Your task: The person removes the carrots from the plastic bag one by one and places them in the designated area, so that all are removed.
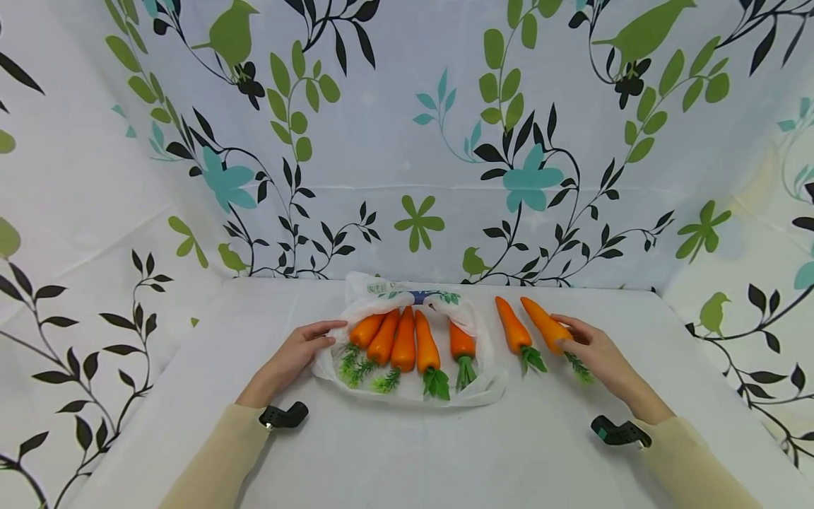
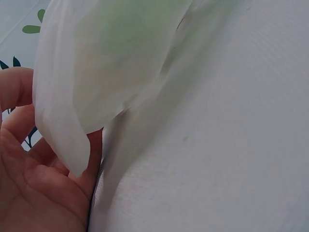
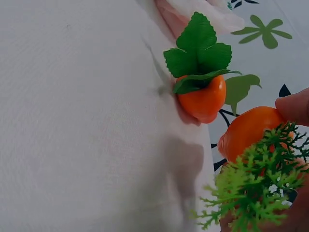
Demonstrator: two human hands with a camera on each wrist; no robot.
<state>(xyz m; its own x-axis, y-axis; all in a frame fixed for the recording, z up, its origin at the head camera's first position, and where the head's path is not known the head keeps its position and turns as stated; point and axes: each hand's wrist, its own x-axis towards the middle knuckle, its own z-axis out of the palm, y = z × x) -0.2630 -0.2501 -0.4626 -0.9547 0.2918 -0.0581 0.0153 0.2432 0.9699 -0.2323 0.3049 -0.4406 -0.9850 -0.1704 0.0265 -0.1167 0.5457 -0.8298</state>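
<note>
In the head view my left hand (image 1: 295, 357) grips the left edge of a thin white plastic bag (image 1: 490, 378). The left wrist view shows the bag's film (image 2: 63, 106) between its bent fingers (image 2: 17, 121). Several orange carrots (image 1: 403, 343) with green tops lie side by side at the bag's mouth, and one carrot (image 1: 462, 343) lies apart at its right. My right hand (image 1: 594, 350) pinches a carrot (image 1: 543, 322) near its feathery leafy end (image 3: 251, 183). Just left of it another carrot (image 1: 511, 325) with broad leaves rests on the table.
A white cloth covers the table (image 1: 407, 459). Behind it hangs a curtain (image 1: 413, 141) printed with leaves, flowers and birds. The bag's back part, with printed marks, is bunched up near the table's far edge.
</note>
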